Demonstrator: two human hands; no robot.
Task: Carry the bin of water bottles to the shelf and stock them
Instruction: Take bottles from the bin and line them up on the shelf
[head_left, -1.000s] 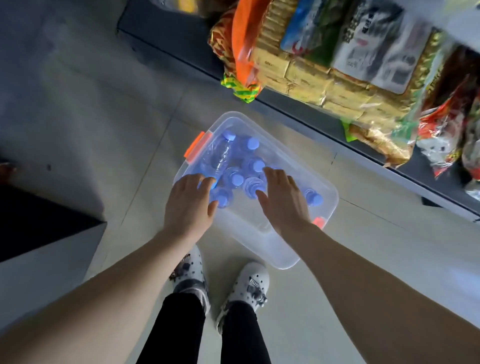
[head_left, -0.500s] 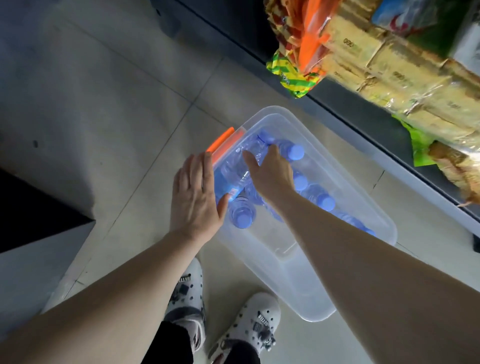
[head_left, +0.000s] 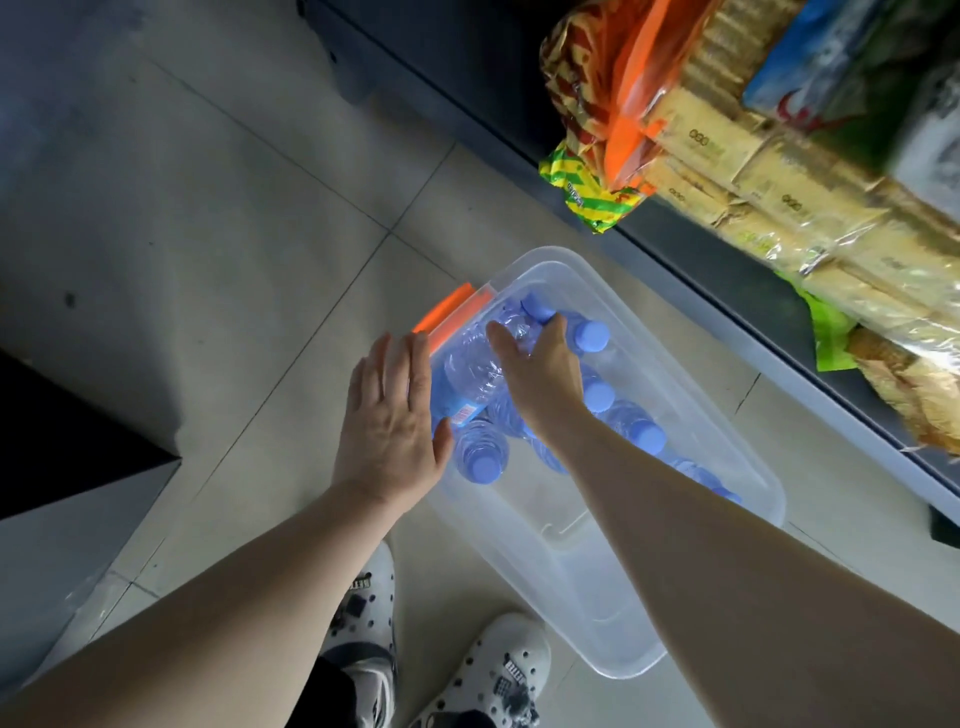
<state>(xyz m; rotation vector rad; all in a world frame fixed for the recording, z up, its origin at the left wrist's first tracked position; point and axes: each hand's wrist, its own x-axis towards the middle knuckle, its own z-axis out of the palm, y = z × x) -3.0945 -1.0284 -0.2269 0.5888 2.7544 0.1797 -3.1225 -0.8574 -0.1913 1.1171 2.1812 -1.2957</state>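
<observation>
A clear plastic bin (head_left: 576, 566) with an orange latch (head_left: 449, 314) stands on the tiled floor in front of my feet. Several water bottles with blue caps fill its far half; one stands upright (head_left: 480, 460) and one lies on its side (head_left: 467, 379) along the left wall. My right hand (head_left: 545, 379) is inside the bin, its fingers curled over the neck end of the lying bottle. My left hand (head_left: 389, 421) hovers flat at the bin's left rim, thumb near the bottle's label, holding nothing.
A dark low shelf (head_left: 670, 234) runs along the right, just beyond the bin, loaded with snack packs (head_left: 753, 182) that overhang its edge. A dark block (head_left: 62, 441) sits on the floor at left. My white shoes (head_left: 498, 670) stand near the bin's near corner.
Both hands have shifted from the bin's middle to its far-left end. The right hand has curled over the lying bottle; the left hand has moved to the rim. The view turned right.
</observation>
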